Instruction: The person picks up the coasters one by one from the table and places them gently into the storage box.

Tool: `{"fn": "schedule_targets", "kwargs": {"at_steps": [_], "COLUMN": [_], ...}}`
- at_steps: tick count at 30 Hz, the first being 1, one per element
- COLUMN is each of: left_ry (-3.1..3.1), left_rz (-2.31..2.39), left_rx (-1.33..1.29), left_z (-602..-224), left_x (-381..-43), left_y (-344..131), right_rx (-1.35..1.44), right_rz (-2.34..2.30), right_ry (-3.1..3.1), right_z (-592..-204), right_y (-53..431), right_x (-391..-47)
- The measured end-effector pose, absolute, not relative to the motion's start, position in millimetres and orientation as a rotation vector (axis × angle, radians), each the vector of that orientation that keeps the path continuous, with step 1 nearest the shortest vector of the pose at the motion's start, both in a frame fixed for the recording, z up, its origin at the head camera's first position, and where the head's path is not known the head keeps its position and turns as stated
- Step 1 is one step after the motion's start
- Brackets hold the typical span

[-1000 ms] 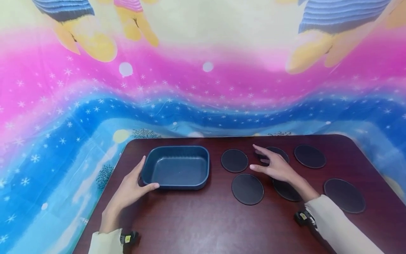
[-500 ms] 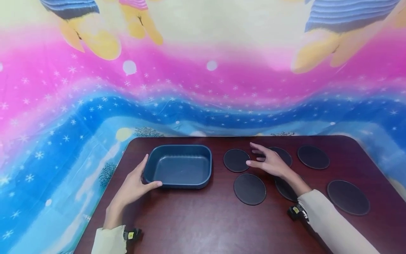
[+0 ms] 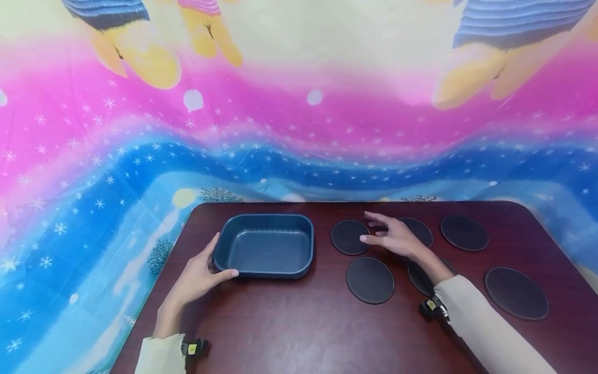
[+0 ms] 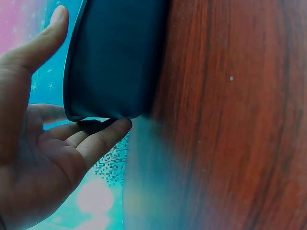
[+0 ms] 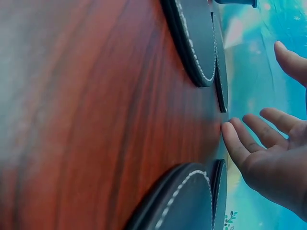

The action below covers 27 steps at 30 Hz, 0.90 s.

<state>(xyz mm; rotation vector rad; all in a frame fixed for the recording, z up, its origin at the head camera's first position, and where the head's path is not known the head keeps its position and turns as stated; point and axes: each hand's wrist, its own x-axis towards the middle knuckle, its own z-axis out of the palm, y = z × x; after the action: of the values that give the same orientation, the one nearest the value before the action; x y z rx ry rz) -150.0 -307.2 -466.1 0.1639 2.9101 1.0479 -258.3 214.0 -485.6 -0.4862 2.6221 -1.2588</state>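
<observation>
A dark blue-grey rectangular container (image 3: 268,272) with rounded corners stands on the left of the table, with nothing visible inside. Around its left front corner lies my left hand (image 3: 193,278), thumb towards the front rim and fingers along the short side. In the left wrist view, fingertips (image 4: 123,125) touch the container wall (image 4: 115,62), while the thumb stays a little apart from it. My right hand (image 3: 394,238) hovers with spread, relaxed fingers over the black round coasters, its fingertips above the edge of the back left coaster (image 3: 348,238). It holds nothing.
Several stitched-edge coasters lie in two rows: a front left coaster (image 3: 370,280), a back right coaster (image 3: 464,233) and a front right coaster (image 3: 516,292) show fully, others partly under my right arm. Behind the reddish-brown table (image 3: 289,327) hangs a printed cloth (image 3: 299,130).
My right hand has moved left, from over the middle coasters to the edge of the back left one. The left hand stays at the container. The head view has shifted slightly.
</observation>
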Motion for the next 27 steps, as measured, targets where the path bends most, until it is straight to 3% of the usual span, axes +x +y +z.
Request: {"fn": "schedule_targets", "kwargs": {"at_steps": [27], "left_ry": [2.9], "left_rz": [1.11], "left_rx": [0.171], "left_z": [-471.7], "left_x": [-151.4], "left_y": [-307.7], "right_rx": [-0.475], "right_rz": [-1.015], "right_ry": [2.755], "right_z": [-491.3], "right_y": [182.9], "right_x": [-272.2]}}
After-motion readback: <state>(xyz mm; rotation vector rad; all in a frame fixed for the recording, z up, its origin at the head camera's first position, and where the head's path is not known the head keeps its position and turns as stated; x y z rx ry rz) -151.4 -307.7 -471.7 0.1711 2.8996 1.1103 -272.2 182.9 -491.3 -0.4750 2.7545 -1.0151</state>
